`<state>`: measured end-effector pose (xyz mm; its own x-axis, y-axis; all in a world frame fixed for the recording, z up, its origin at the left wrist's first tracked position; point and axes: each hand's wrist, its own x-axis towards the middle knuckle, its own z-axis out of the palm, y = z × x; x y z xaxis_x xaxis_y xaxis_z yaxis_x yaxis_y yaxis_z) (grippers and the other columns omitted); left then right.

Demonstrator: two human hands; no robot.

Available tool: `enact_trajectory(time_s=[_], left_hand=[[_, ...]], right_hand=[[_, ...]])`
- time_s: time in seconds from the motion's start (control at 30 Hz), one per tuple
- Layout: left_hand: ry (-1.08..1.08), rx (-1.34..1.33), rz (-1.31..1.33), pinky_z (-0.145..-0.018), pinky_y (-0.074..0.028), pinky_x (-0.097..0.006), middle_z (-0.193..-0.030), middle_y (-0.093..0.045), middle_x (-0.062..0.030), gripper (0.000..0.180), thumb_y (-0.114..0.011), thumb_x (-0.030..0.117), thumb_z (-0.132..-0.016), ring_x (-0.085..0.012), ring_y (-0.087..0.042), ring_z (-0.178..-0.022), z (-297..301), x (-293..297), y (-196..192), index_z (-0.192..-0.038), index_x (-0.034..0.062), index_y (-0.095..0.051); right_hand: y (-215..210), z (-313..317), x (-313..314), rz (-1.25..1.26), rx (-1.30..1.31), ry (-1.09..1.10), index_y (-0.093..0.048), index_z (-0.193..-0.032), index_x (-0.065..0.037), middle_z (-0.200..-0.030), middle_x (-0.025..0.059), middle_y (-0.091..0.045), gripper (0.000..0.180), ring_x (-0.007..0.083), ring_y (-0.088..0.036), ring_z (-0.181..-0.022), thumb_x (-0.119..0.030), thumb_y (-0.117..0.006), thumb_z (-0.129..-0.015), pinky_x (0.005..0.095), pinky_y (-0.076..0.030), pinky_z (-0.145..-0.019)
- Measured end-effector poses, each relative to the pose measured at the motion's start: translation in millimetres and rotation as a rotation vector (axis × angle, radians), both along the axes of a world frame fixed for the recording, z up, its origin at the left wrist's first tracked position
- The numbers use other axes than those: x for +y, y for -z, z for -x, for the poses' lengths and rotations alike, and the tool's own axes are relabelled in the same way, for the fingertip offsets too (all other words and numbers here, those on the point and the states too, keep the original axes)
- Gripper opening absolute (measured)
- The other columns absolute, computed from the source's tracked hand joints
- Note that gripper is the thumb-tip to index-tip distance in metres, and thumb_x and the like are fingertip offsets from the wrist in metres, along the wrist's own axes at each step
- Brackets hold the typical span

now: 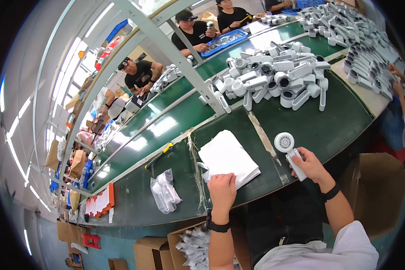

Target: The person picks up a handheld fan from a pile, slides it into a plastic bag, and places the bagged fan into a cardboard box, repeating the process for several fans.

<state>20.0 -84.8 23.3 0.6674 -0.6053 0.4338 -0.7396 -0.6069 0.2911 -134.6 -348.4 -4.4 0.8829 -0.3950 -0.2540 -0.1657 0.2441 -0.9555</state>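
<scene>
1. While the right hand (311,167) grips the white plastic handheld fan with a round grille head (289,152) by its handle, just above the near edge of the green surface (328,126), the left hand (222,188) rests with fingers pressed flat on the stack of thin white bags (227,157).
2. That fan looks light and stiff; its handle is the safe hold.
3. These bags seem soft and slippery; lift one by a corner.
4. Open room lies between the stack and the pile of white fans (274,76); the clear bag bundle (165,191) is perhaps too blurred to tell apart.

Your right hand (311,165) grips a white plastic handheld fan (289,152), and your left hand (222,189) presses a stack of white flat bags (227,157). Both lie over the dark green glossy tabletop (333,126), where a pile of white and grey fan bodies (276,76) sits. You wear black wristbands and a white top.
</scene>
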Motion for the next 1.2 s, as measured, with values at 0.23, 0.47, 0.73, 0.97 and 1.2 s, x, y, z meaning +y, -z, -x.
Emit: enact_trajectory(time_s=[0.23, 0.47, 0.73, 0.97, 1.2], left_hand=[[-0.006, 0.013, 0.181, -0.074, -0.048, -0.039, -0.085, -0.068, -0.0138, 0.011, -0.068, 0.012, -0.081, -0.0323, -0.062, -0.083, -7, 0, 6, -0.087, 0.002, -0.07], [-0.013, 0.097, 0.236, -0.076, -0.048, -0.037, -0.085, -0.068, -0.0132, 0.013, -0.071, 0.012, -0.08, -0.0298, -0.062, -0.084, -7, 2, 4, -0.087, 0.002, -0.07], [-0.023, 0.121, 0.248, -0.075, -0.048, -0.04, -0.086, -0.069, -0.012, 0.011, -0.069, 0.013, -0.08, -0.0314, -0.062, -0.085, -7, 5, -3, -0.087, 0.0045, -0.07], [0.002, 0.107, 0.153, -0.077, -0.048, -0.039, -0.087, -0.069, -0.0133, 0.012, -0.069, 0.012, -0.08, -0.0313, -0.062, -0.085, -9, 7, -2, -0.089, 0.0042, -0.071], [0.056, 0.089, 0.175, -0.076, -0.046, -0.042, -0.086, -0.069, -0.0113, 0.01, -0.067, 0.012, -0.081, -0.0314, -0.061, -0.088, -5, 2, -10, -0.089, 0.0072, -0.071]], right_hand=[[16, 6, 9, -0.104, -0.233, 0.01, -0.044, -0.117, -0.006, -0.094, 0.0066, -0.06, 0.032, 0.0122, -0.058, -0.069, -0.013, -0.062, -0.091, 0.0285, -0.051, -0.063], [11, 8, 13, -0.12, -0.189, 0.011, -0.045, -0.118, -0.005, -0.091, 0.0059, -0.061, 0.037, 0.0103, -0.057, -0.069, -0.014, -0.065, -0.088, 0.0267, -0.049, -0.061], [9, 6, 16, -0.111, -0.159, 0.058, -0.046, -0.117, -0.005, -0.089, 0.0063, -0.062, 0.038, 0.011, -0.058, -0.066, -0.013, -0.067, -0.086, 0.027, -0.048, -0.058], [10, 7, 17, -0.135, -0.173, 0.107, -0.045, -0.117, -0.003, -0.089, 0.0092, -0.064, 0.038, 0.0128, -0.06, -0.065, -0.012, -0.066, -0.086, 0.0276, -0.05, -0.057], [11, 6, 16, -0.153, -0.179, 0.11, -0.046, -0.117, -0.002, -0.088, 0.0107, -0.064, 0.039, 0.0143, -0.062, -0.066, -0.012, -0.067, -0.086, 0.0288, -0.051, -0.058]])
